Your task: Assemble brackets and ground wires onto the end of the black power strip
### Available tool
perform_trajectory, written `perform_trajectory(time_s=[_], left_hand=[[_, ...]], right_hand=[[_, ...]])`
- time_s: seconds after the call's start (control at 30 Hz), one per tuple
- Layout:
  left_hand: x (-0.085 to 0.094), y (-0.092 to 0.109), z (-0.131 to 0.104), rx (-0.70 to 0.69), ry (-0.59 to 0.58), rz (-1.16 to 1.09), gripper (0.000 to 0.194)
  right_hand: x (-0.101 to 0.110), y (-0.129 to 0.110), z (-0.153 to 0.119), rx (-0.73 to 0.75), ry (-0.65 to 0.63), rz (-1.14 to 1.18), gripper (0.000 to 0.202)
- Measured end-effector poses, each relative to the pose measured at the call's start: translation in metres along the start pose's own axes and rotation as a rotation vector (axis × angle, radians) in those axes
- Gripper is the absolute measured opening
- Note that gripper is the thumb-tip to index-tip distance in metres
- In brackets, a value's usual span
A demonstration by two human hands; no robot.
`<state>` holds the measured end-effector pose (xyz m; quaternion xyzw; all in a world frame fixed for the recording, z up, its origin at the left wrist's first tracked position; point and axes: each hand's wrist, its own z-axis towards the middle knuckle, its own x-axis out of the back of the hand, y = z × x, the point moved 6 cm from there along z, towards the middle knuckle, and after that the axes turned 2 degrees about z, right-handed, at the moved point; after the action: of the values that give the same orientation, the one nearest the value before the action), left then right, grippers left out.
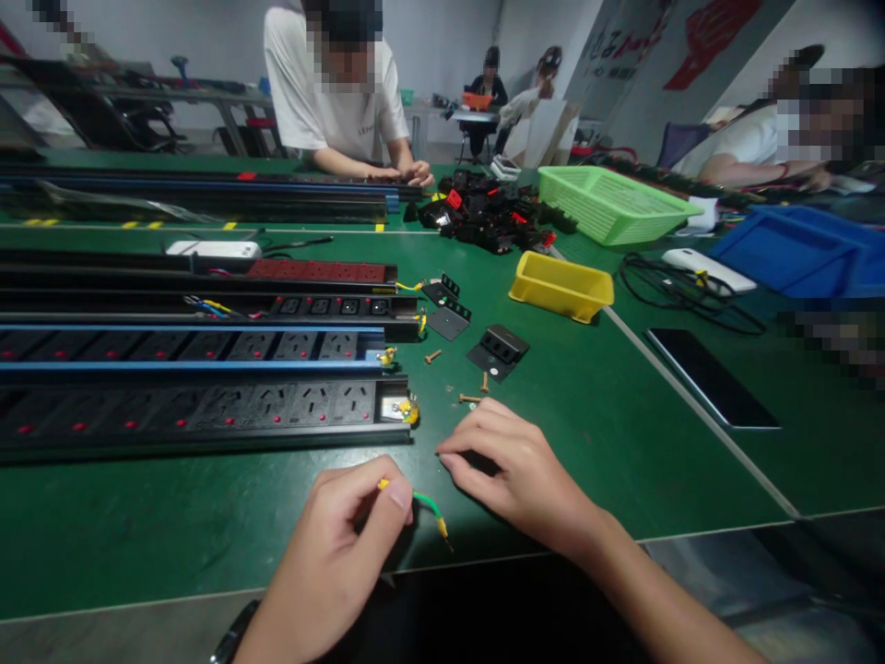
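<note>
Between thumb and forefinger my left hand (352,526) pinches a short green-and-yellow wire (430,503); its free end, with a yellow sleeve and metal tip, points down to the right. My right hand (508,461) is low over the green table, fingertips pinched together; whatever they hold is too small to make out. Left of it lies a black socket strip (228,410), with yellow wiring at its open end. A blue-edged socket strip (186,346) lies behind it. Brass-coloured screws (471,399) and a black bracket (498,352) rest beyond my right hand.
Further strips, one with red sockets (318,270), lie behind. A yellow bin (561,288), green basket (615,205), blue bin (802,244), heaped black parts (488,207), a phone-like slab (712,378) and a coiled cable (681,295) stand around. A person (338,92) works opposite.
</note>
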<state>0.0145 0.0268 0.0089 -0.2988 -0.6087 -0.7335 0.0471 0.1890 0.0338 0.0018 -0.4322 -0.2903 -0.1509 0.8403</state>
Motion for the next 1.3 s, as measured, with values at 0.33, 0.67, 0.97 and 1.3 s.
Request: perform_trajectory(time_s=[0.33,0.67,0.97,1.3], left_hand=[[0.004,-0.007,0.001,0.061,0.083,-0.151,0.044],[0.003,-0.011,0.0,0.105,0.068,-0.183,0.048],[0.002,-0.013,0.002,0.104,0.067,-0.198,0.048],[0.002,-0.014,0.001,0.123,0.079,-0.205,0.049]], right_hand=[[0.0,0.001,-0.001,-0.024,-0.027,-0.024,0.012],[0.005,0.001,-0.002,-0.045,0.001,0.003,0.013],[0.002,-0.001,-0.005,-0.024,-0.041,-0.006,0.012],[0.012,0.007,-0.005,-0.095,0.13,-0.053,0.012]])
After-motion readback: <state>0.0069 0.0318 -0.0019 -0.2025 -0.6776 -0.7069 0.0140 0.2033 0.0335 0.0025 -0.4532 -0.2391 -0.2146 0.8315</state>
